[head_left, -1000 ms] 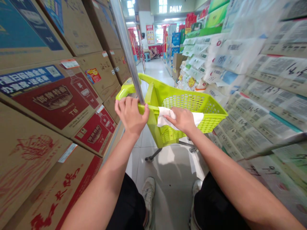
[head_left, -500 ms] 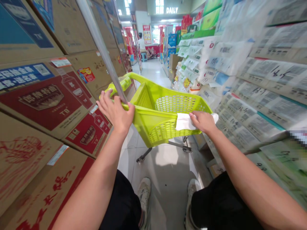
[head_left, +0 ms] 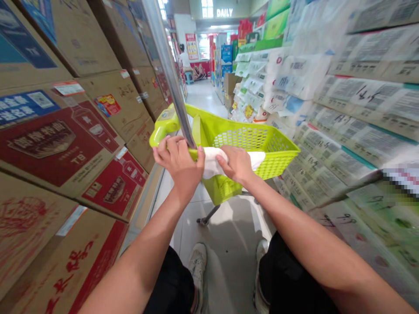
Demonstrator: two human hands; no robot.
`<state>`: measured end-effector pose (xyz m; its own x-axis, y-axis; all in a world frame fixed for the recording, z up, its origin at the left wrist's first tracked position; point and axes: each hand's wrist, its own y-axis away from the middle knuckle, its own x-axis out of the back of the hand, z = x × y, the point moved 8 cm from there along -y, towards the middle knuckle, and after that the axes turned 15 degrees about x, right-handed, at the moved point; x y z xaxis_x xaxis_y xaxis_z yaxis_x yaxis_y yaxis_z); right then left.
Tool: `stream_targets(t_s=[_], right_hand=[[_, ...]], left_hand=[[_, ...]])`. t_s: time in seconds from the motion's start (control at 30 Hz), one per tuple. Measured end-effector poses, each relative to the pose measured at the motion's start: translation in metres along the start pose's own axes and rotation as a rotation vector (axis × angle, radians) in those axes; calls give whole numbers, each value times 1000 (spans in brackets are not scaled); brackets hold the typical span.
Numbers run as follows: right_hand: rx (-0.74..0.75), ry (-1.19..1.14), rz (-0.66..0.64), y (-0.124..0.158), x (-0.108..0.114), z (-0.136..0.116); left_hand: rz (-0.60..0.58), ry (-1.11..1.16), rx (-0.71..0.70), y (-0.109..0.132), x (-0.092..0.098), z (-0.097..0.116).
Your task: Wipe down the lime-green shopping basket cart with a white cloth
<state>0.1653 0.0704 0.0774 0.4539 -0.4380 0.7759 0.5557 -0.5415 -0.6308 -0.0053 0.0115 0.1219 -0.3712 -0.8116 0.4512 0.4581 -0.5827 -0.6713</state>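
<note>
A lime-green shopping cart (head_left: 281, 163) stands sideways before me, its perforated basket stretching to the right. My left hand (head_left: 180, 163) grips the cart's rim near the handle end, beside the foot of a metal pole (head_left: 173, 83) that rises up out of view. Over the near rim, my right hand (head_left: 238, 163) presses a white cloth (head_left: 212, 163), its fingers closed around cloth and rim. One end of the cloth shows past the right side of this hand. The basket looks empty where its inside shows.
Stacked cardboard boxes (head_left: 49, 135) wall the left side. On the right are piled packs of paper goods (head_left: 356, 100) with handwritten prices. The tiled aisle (head_left: 209, 98) runs ahead to a seated person (head_left: 185, 61) on a blue stool. My shoes are below the cart.
My right hand and the cloth have slid left along the cart's rim, closer to my left hand. The cart, pole and left hand now appear further right in view.
</note>
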Motion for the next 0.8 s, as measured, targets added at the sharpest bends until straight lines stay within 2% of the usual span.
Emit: stream_targets(t_s=[0.07, 0.17, 0.23, 0.37, 0.47, 0.57, 0.7, 0.8], right_hand=[[20, -13, 7, -7, 0, -8], [34, 11, -65, -3, -4, 2], [-4, 64, -110, 9, -5, 23], [-142, 208, -189, 46, 2, 81], [-254, 288, -229, 74, 13, 120], [-308, 307, -235, 88, 23, 143], [-392, 310, -214, 84, 26, 142], [-334, 215, -167, 61, 18, 107]], left_hand=[[-4, -6, -16, 0, -2, 4], [-5, -18, -10, -12, -7, -1], [-18, -29, -7, -23, -12, -8], [-11, 36, 36, -41, -16, -22], [-3, 73, 52, -46, -21, -23], [28, 77, 79, -43, -25, -17], [28, 81, 95, -26, -32, -1], [-8, 109, 104, -10, -33, 9]])
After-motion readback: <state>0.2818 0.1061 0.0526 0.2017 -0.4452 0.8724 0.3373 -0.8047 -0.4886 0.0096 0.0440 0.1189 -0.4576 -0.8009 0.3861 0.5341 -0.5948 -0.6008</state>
